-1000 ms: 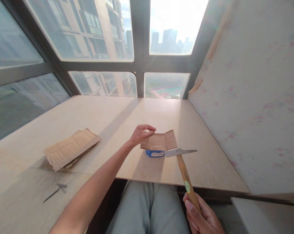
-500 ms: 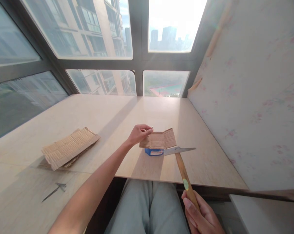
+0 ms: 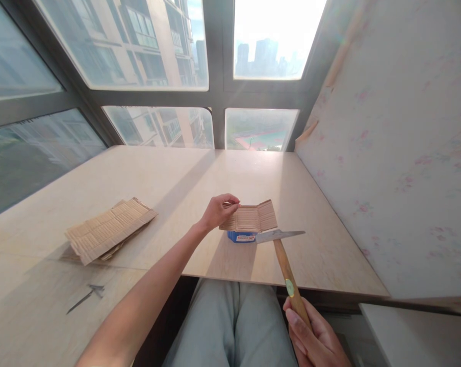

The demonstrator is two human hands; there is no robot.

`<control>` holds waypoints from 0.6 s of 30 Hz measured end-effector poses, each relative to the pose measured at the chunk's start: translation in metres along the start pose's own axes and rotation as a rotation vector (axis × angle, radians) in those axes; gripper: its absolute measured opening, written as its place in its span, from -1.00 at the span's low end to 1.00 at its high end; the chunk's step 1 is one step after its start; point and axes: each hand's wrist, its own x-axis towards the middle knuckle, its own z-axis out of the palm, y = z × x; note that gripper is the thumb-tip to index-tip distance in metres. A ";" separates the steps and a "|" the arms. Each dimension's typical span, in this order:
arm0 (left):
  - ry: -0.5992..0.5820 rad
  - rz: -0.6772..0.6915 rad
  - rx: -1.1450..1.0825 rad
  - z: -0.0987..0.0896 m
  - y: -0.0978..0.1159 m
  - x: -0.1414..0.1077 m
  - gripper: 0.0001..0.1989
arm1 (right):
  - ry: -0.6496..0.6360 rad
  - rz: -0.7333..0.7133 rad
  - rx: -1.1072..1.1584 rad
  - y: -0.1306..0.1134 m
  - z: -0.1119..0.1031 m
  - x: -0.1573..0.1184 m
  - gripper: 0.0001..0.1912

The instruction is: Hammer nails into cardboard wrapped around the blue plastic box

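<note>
A folded piece of corrugated cardboard (image 3: 248,219) rests on a small blue box (image 3: 241,237) near the table's front edge. My left hand (image 3: 221,210) is at the cardboard's left back corner, thumb and fingers pinched; whatever is between the fingertips is too small to name. My right hand (image 3: 316,331) is wrapped round the wooden handle of a hammer (image 3: 288,272). The long, pointed metal head of the hammer is just right of the blue box, near the cardboard's front right corner.
Stacked cardboard pieces (image 3: 111,229) lie on the table (image 3: 157,178) at the left. Thin dark metal pieces (image 3: 85,297) lie nearer me. Windows stand behind the table, and a flowered wall (image 3: 399,153) borders its right side.
The hammer head has shifted very slightly left, with my right hand still on the handle. My left hand stays at the cardboard's corner.
</note>
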 end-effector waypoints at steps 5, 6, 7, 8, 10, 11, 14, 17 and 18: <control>0.001 -0.028 -0.030 0.000 -0.002 0.000 -0.81 | -0.029 -0.026 -0.020 0.000 -0.002 0.001 -0.46; -0.003 -0.028 -0.027 0.000 -0.002 0.000 -0.81 | -0.029 -0.024 -0.021 0.000 -0.001 0.001 -0.46; -0.009 -0.028 -0.022 -0.001 -0.002 0.000 -0.81 | -0.029 -0.021 -0.021 0.001 -0.001 0.001 -0.46; -0.013 -0.027 -0.018 -0.001 -0.003 0.000 -0.82 | -0.028 -0.019 -0.021 0.001 -0.001 0.001 -0.46; -0.012 -0.024 -0.006 -0.001 -0.003 0.000 -0.82 | -0.027 -0.022 -0.021 0.002 0.000 0.001 -0.46; -0.009 -0.022 0.002 -0.001 -0.003 0.000 -0.83 | -0.028 -0.024 -0.020 0.003 0.000 0.001 -0.47; 0.001 -0.019 0.020 -0.001 -0.004 0.000 -0.84 | -0.041 -0.031 -0.019 0.003 0.000 0.000 -0.46; 0.000 -0.016 0.022 0.000 -0.006 0.000 -0.85 | -0.038 -0.035 -0.021 0.001 0.000 0.000 -0.46; -0.003 -0.014 0.020 0.000 -0.006 0.000 -0.85 | -0.036 -0.039 -0.024 0.001 0.000 0.000 -0.47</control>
